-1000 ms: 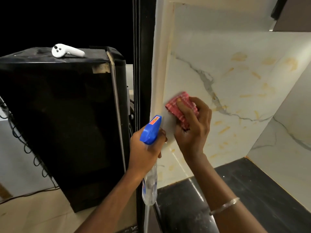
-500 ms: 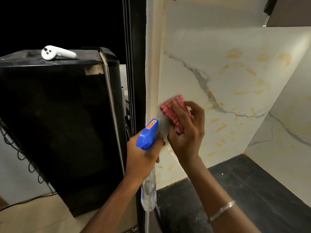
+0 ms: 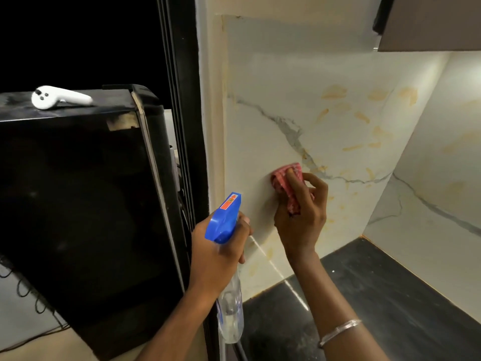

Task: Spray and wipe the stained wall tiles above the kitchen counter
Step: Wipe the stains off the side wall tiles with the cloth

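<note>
Head view: right hand [image 3: 302, 217] grips a red cloth [image 3: 285, 178] against the wall tiles [image 3: 273, 126]; left hand [image 3: 218, 254] clenches round the spray bottle [image 3: 223, 220].
Risk: orange stains [image 3: 334, 91] sit up and right, well apart from the cloth, and rubbing them unsprayed may only smear them. The bottle hangs tilted by the tabletop [image 3: 390, 295] edge and could drip or knock the tile.

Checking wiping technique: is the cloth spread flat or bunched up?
Bunched: the right hand holds the red cloth wadded against the wall tile.
</note>
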